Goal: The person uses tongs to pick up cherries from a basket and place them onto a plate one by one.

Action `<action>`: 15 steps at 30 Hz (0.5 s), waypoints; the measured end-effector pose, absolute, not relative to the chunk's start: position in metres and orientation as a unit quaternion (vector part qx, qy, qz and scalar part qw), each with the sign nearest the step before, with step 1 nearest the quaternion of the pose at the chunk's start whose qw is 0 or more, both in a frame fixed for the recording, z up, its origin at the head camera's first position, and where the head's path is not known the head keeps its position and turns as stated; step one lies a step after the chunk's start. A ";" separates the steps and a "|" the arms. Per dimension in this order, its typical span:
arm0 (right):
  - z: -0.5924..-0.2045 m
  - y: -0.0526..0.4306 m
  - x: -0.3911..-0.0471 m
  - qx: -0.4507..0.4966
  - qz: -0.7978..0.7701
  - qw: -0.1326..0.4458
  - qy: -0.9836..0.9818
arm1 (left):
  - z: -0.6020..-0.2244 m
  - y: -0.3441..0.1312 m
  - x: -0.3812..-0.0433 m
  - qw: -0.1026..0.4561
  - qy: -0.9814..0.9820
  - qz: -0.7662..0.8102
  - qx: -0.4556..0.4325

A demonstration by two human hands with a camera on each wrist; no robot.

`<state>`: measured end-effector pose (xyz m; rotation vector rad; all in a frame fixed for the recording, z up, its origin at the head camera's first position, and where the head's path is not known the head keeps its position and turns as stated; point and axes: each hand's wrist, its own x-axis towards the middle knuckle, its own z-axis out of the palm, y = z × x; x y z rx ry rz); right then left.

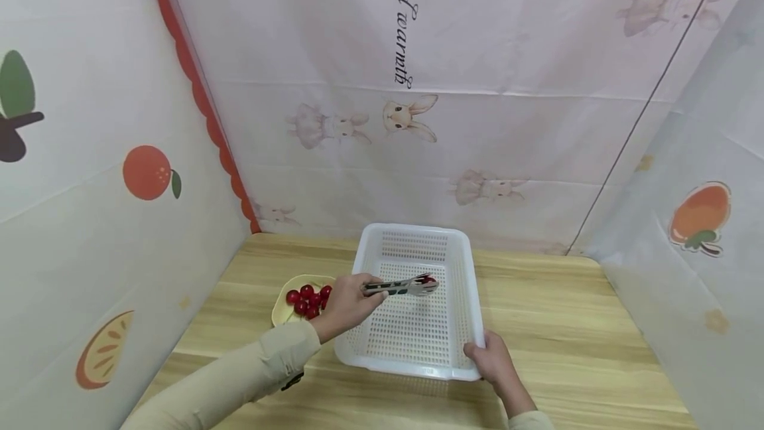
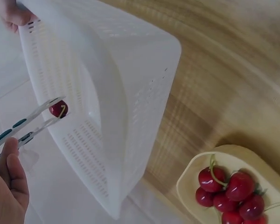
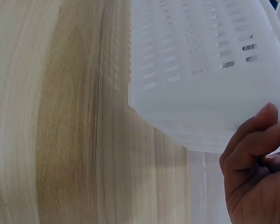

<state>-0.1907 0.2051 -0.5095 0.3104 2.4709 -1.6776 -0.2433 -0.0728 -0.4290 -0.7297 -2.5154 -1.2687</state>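
Observation:
My left hand holds a pair of metal tongs, and the tips pinch one dark red cherry above the inside of a white perforated plastic basket. In the left wrist view a green stem curls over that cherry, and teal inlays mark the tongs' arms. At the basket's near right corner, my right hand grips the rim, its fingers curled at the outer wall in the right wrist view. Left of the basket is a pale yellow dish of stemmed cherries, partly hidden behind my left hand.
Everything stands on a light wood-grain table. A printed fabric curtain with rabbits rises behind it, close to the basket's far side. Fruit-patterned fabric panels stand at the left and right.

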 end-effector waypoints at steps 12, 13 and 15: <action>-0.512 0.206 -0.191 0.104 -0.559 0.074 0.819 | -0.442 -0.097 -0.227 0.140 -0.864 -0.440 -0.199; -0.512 0.206 -0.191 0.105 -0.559 0.074 0.819 | -0.441 -0.099 -0.226 0.142 -0.863 -0.444 -0.196; -0.512 0.206 -0.191 0.104 -0.561 0.073 0.818 | -0.441 -0.103 -0.224 0.152 -0.860 -0.448 -0.193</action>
